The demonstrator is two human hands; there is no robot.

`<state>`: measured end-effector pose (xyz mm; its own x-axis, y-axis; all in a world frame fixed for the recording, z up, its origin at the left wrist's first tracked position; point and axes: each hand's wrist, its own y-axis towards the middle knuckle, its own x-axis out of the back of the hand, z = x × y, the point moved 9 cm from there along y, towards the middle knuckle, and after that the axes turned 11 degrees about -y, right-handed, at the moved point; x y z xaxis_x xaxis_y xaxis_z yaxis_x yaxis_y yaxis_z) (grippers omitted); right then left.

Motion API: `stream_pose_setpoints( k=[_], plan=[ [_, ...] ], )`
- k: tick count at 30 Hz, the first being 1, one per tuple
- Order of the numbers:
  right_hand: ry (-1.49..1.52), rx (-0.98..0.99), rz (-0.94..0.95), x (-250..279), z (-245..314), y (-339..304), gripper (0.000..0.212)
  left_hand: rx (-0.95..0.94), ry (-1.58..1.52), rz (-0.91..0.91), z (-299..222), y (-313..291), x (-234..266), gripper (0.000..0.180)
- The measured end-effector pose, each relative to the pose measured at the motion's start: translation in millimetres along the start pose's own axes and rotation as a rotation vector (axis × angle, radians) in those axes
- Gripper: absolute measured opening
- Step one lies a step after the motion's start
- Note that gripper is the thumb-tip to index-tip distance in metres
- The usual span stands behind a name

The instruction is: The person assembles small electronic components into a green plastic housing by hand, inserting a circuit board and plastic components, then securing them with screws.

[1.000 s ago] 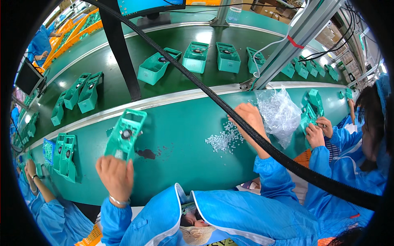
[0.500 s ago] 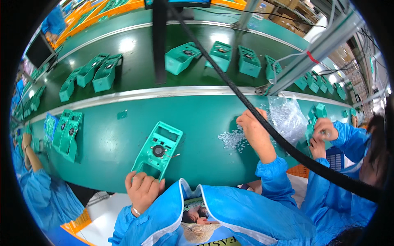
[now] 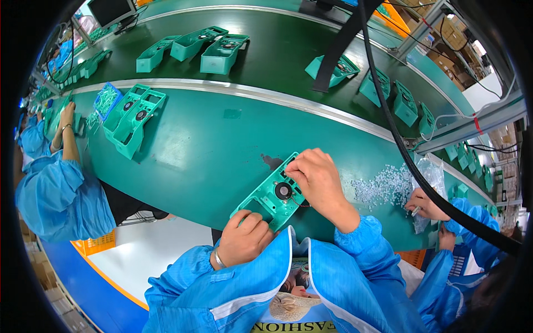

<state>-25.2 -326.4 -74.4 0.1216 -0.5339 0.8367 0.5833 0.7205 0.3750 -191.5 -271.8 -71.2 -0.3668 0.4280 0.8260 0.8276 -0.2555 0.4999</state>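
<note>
A green plastic housing (image 3: 286, 207) with a round black fan (image 3: 283, 191) and a thin wire lies slantwise on the bench before me. My left hand (image 3: 244, 238) is closed round its near end. At its far end, beyond the fan, my right hand (image 3: 317, 176) is pinched down against the housing; whatever its fingertips hold is hidden. To the right of that hand small pale translucent pieces (image 3: 383, 186) lie scattered, beside a clear plastic bag (image 3: 432, 173).
Two joined-looking green housings (image 3: 133, 119) and a blue tray of green strips (image 3: 107, 100) lie at left. More housings rest on the dark belt (image 3: 266, 53) beyond a metal rail. Co-workers' hands are at left (image 3: 66, 117) and right (image 3: 426, 204). A black cable (image 3: 397, 139) crosses the view.
My right hand has moved left from the small pale pieces to the housing's far end. My left hand still grips the near end. The whole view has shifted and turned.
</note>
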Motion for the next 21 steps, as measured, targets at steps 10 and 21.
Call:
stream_pose_setpoints(
  k=[10, 21],
  plan=[
    [-0.122, 0.042, -0.063, -6, 16, 2, 0.009, -0.002, -0.145, -0.017, 1, -4, -4, 0.009],
    [-0.281, 0.146, -0.066, -2, 42, -15, 0.025, 0.103, -0.322, -0.032, 16, -7, 0, 0.016]
  ],
)
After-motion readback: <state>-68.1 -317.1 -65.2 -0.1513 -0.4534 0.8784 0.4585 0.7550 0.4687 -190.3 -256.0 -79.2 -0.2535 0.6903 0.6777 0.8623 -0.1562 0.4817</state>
